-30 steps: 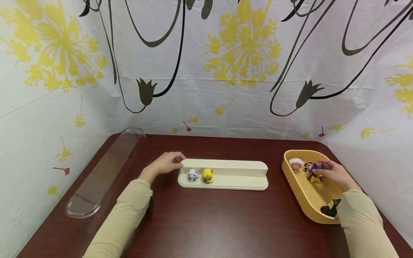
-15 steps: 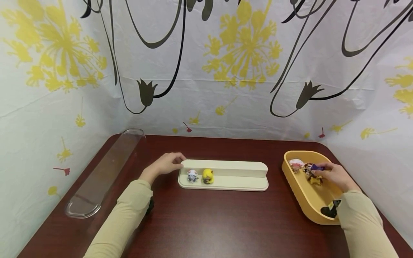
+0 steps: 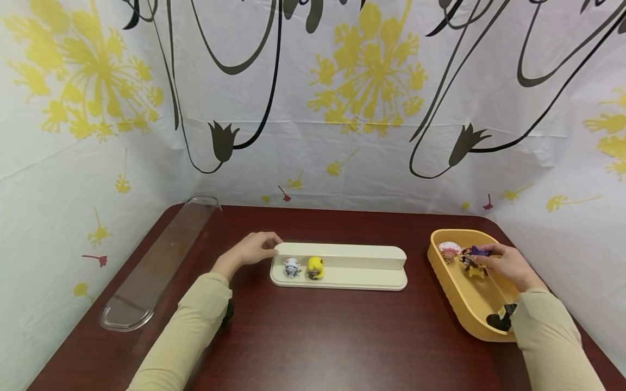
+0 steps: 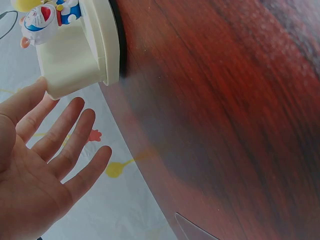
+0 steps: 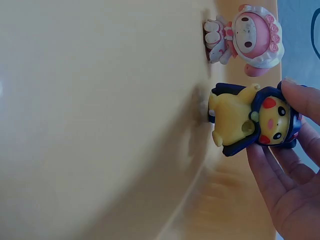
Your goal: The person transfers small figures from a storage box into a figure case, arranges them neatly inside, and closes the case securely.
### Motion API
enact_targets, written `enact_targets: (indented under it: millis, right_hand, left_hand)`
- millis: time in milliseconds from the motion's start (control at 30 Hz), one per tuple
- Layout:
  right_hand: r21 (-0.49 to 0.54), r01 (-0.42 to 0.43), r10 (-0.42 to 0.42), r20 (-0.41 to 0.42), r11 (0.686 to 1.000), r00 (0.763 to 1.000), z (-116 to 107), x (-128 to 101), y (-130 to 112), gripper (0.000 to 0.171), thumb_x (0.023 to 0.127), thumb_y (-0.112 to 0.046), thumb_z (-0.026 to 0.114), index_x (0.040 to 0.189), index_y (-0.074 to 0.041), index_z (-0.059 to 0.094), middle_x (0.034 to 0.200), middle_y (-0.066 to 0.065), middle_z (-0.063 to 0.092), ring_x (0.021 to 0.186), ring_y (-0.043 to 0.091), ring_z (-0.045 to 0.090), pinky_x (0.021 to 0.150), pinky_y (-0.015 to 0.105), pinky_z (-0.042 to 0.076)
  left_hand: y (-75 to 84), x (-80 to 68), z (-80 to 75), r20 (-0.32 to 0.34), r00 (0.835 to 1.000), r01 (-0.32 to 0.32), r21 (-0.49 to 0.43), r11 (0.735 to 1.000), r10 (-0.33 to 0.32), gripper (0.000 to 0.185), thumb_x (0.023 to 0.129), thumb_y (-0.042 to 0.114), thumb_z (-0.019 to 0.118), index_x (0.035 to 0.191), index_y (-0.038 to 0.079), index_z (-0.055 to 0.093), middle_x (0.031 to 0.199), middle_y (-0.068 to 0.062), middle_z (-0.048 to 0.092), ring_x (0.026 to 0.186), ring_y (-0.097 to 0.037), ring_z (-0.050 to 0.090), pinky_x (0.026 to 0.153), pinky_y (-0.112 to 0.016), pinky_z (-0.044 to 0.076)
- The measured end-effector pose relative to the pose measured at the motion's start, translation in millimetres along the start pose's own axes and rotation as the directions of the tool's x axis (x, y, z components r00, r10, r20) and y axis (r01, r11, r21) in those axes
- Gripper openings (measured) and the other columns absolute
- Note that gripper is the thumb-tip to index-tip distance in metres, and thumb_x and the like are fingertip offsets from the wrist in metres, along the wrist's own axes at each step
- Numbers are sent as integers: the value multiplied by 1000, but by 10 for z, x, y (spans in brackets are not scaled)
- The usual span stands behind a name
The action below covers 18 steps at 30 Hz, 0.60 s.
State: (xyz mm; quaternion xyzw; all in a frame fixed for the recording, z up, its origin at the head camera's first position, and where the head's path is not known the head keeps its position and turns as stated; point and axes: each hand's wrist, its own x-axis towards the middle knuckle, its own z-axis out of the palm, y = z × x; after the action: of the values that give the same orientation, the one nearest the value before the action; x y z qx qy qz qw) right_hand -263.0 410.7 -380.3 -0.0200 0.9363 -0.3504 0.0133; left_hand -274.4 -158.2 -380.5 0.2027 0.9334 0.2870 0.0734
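My right hand (image 5: pixel 295 165) pinches the hooded head of a Pikachu figurine (image 5: pixel 235 115) in a dark blue cape, over the yellow tray (image 3: pixel 455 296). Beside it in the tray stands a pink and white rabbit figurine (image 5: pixel 245 37) in a frilled bonnet. Another small figurine is mostly hidden behind the Pikachu in the head view. My left hand (image 4: pixel 55 160) touches the end of a cream stepped display stand (image 3: pixel 362 277) with thumb and index finger, its other fingers spread. On the stand's left part are a Doraemon figurine (image 4: pixel 42 20) in a white hood and a yellow figurine (image 3: pixel 315 267).
Along the left table edge lies a long clear plastic cover (image 3: pixel 161 260). A black figurine (image 3: pixel 500 319) is at the tray's near end, partly under the right sleeve. A patterned sheet (image 3: pixel 313 108) hangs behind the dark red table (image 3: pixel 342 336).
My right fingers have drawn closer around the Pikachu figurine's hood, and the figurine has shifted slightly within the tray area. My left hand has stayed at the stand's end.
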Motion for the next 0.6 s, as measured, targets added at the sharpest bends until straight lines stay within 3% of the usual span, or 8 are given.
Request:
enact_targets:
  millis: [400,600]
  right_hand:
    - [-54,61,-62,-33,997,997,-101,-13,-236,49,83,-34,60,108,7,50,102,27,51,81,19,51,61,26,42]
    - [-53,85,-88,-50,995,995,-129,-19,-360,48,83,-33,60,109,6,50,103,28,51,80,16,50,61,23,42]
  left_hand:
    - [21,-15,-3,5,1000,-4,-6,1000,4,22,85,14,59,106,7,59,92,-3,59,89,-19,54,73,-34,43]
    - [10,-9,5,4,1000,-12,-4,1000,12,22,85,14,59,106,7,59,93,-3,59,89,-19,55,74,-35,43]
